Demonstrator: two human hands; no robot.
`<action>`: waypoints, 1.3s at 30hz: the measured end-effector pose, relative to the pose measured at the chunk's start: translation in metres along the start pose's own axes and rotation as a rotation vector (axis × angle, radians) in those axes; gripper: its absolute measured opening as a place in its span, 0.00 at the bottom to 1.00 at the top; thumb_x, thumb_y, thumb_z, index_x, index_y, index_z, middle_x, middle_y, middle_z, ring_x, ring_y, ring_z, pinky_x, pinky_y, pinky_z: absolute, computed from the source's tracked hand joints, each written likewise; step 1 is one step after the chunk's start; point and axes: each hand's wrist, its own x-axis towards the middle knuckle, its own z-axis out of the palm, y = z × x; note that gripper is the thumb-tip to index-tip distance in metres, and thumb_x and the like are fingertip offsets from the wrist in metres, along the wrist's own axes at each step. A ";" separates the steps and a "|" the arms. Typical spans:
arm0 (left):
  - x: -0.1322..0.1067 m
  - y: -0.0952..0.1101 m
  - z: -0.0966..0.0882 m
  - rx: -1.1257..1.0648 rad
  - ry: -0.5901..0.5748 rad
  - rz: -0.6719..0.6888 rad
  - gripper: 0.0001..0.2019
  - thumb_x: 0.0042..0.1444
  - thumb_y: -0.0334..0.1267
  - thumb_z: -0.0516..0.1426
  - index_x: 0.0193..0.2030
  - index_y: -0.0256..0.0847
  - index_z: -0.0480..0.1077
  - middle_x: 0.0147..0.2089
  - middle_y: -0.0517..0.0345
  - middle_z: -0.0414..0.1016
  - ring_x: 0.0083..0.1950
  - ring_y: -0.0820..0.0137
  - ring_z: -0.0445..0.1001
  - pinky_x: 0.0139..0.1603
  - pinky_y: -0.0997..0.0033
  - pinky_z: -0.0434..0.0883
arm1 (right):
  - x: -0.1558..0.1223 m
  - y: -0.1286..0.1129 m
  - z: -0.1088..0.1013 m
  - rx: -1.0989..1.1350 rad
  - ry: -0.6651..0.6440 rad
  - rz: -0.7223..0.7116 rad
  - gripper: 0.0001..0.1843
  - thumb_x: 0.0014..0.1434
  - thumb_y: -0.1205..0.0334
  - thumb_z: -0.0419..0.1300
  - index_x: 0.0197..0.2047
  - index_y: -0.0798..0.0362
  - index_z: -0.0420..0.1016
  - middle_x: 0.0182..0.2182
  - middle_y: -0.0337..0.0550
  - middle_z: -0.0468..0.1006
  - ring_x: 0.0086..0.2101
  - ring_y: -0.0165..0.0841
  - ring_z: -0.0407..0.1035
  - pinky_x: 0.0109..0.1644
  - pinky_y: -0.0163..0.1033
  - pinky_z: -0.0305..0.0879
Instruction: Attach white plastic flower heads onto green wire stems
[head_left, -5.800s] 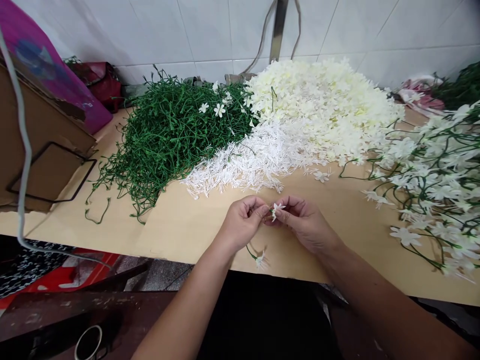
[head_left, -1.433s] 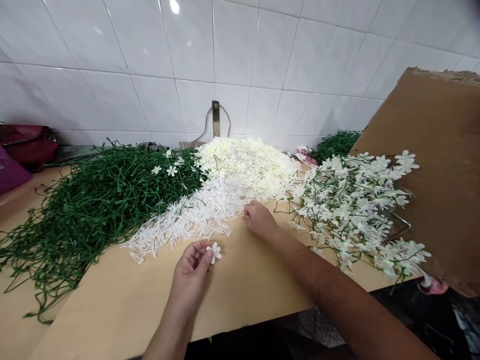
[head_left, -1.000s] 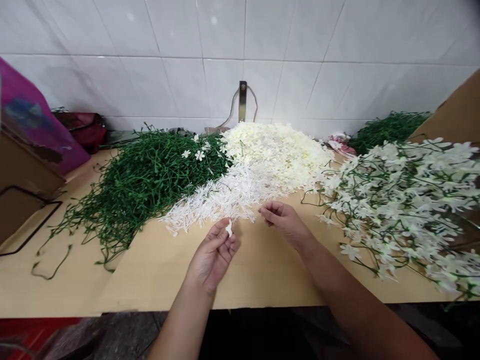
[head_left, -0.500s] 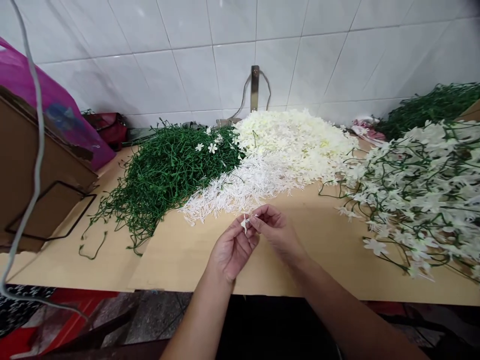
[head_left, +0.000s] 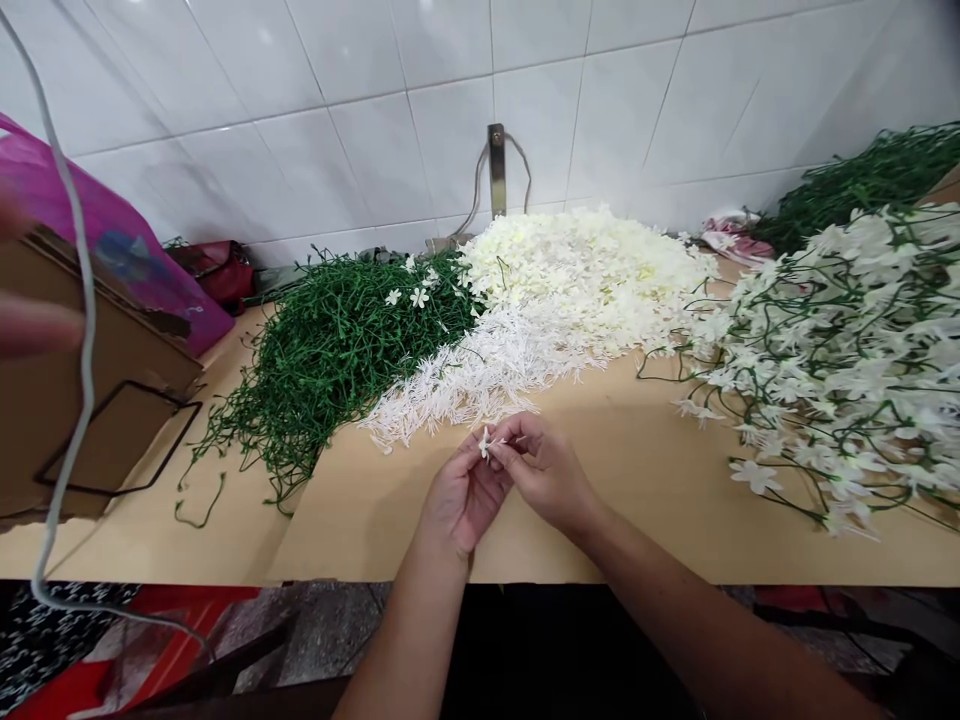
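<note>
My left hand (head_left: 469, 495) is closed, its thumb and fingertips pinching a small white artificial flower (head_left: 484, 443). Right beside it, my right hand (head_left: 544, 465) pinches a thin white stamen piece (head_left: 500, 441) at the flower's centre. How far the stamen passes through the petals is too small to tell. Beyond my hands lies a heap of loose white stamens (head_left: 480, 370). Behind that spreads a pile of creamy white petals (head_left: 592, 275). Green plastic stems (head_left: 360, 340) form a tangled mound to the left, with a few white blossoms on top.
Assembled white flowers on green stems (head_left: 847, 380) cover the table's right side. At left stand a cardboard box (head_left: 142, 370), a pink plastic bag (head_left: 127, 235) and a hanging grey cable (head_left: 82, 300). Another person's blurred fingers (head_left: 37, 325) show at the left edge.
My view has shifted slightly. The flower has turned a little between my fingers, with both hands still together. Another person's fingers have come into view at the far left.
</note>
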 end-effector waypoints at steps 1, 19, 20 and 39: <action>0.000 0.000 0.000 0.006 0.001 0.008 0.06 0.51 0.25 0.51 0.31 0.34 0.68 0.26 0.59 0.72 0.27 0.78 0.71 0.30 0.79 0.69 | 0.000 0.000 0.000 0.023 -0.009 0.018 0.04 0.50 0.67 0.54 0.26 0.53 0.62 0.24 0.37 0.66 0.25 0.28 0.65 0.32 0.37 0.65; -0.001 -0.003 0.001 0.015 0.017 0.036 0.05 0.48 0.23 0.54 0.32 0.33 0.69 0.31 0.54 0.74 0.29 0.75 0.72 0.34 0.74 0.70 | -0.001 0.003 0.001 0.168 0.025 0.149 0.06 0.49 0.61 0.55 0.26 0.53 0.60 0.22 0.36 0.65 0.23 0.28 0.62 0.28 0.36 0.61; -0.002 -0.003 0.002 0.018 0.017 0.036 0.05 0.48 0.23 0.54 0.32 0.33 0.69 0.31 0.54 0.74 0.29 0.75 0.72 0.35 0.74 0.71 | -0.001 0.003 0.001 0.175 0.024 0.150 0.06 0.49 0.61 0.55 0.26 0.53 0.60 0.23 0.36 0.65 0.23 0.28 0.62 0.29 0.36 0.61; -0.002 -0.002 0.009 0.012 0.066 0.038 0.09 0.44 0.20 0.54 0.28 0.34 0.73 0.30 0.52 0.77 0.31 0.72 0.75 0.36 0.74 0.72 | -0.002 0.004 0.003 0.136 0.021 0.143 0.06 0.52 0.61 0.53 0.27 0.53 0.60 0.24 0.37 0.64 0.26 0.29 0.61 0.32 0.36 0.59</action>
